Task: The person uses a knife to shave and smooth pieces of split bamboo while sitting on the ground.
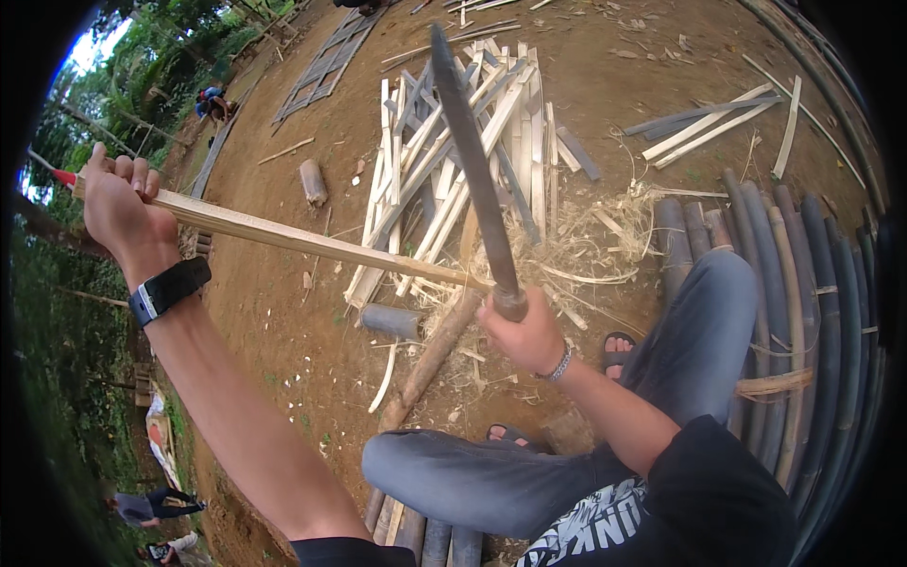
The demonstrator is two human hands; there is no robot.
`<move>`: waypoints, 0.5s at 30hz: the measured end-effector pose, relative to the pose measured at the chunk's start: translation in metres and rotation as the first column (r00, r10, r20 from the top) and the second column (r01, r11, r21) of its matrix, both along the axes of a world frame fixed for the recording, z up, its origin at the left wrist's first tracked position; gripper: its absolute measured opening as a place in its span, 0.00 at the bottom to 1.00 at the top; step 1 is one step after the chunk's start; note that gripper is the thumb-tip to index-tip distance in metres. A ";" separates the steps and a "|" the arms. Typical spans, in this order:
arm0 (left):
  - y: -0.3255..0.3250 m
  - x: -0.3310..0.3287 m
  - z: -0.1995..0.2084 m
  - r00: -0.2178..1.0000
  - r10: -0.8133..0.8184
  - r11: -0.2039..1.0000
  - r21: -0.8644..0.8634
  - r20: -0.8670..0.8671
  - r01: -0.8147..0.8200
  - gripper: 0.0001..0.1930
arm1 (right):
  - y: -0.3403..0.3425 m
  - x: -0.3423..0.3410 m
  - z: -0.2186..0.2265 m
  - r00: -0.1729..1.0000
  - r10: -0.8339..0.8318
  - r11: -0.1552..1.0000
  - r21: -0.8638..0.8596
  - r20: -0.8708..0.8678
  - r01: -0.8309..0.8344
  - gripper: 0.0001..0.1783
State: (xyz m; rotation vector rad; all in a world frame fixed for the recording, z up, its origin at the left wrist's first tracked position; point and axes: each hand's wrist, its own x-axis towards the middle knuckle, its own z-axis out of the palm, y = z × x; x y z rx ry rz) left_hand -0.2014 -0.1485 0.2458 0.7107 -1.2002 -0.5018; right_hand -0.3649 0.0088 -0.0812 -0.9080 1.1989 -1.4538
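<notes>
My left hand, raised at the left, is closed around one end of a long pale bamboo strip. Beyond its fingers pokes a small red-tipped thing, too small to name. The strip slants down to the right, its far end close to my right hand. That hand grips a machete by its handle, the dark blade pointing up and away. Whether blade and strip touch, I cannot tell. Under the strip's far end lies a round wooden pole on the ground.
Ahead lies a heap of split bamboo strips, with shavings beside it. Bamboo poles are stacked at my right. A short bamboo piece lies near the wooden pole. Other people are off to the left.
</notes>
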 end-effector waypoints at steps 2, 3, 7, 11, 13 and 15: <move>-0.004 -0.001 0.004 0.999 0.048 0.999 -0.012 0.009 -0.047 0.13 | 0.012 0.009 -0.057 0.990 0.049 0.985 0.168 -0.129 -0.027 0.16; -0.008 -0.002 0.005 0.997 0.068 0.997 -0.021 0.029 -0.068 0.13 | 0.020 0.016 -0.112 0.951 0.159 0.941 0.333 -0.266 -0.064 0.15; -0.011 0.007 0.009 1.000 -0.009 0.998 -0.060 -0.013 0.008 0.12 | 0.013 0.021 -0.129 0.897 0.243 0.917 0.389 -0.370 -0.087 0.12; -0.015 -0.003 0.003 1.000 0.004 0.999 -0.048 0.002 -0.004 0.12 | -0.033 -0.012 0.009 0.923 0.219 0.972 -0.010 -0.318 -0.234 0.13; -0.014 0.000 0.003 1.000 0.019 0.998 -0.053 0.006 -0.018 0.12 | -0.021 -0.008 0.031 0.992 0.079 0.992 -0.089 -0.096 -0.087 0.16; -0.011 0.005 0.002 0.999 0.039 0.999 -0.020 -0.016 -0.039 0.13 | -0.008 0.002 0.010 0.990 0.023 0.997 -0.071 0.141 -0.013 0.20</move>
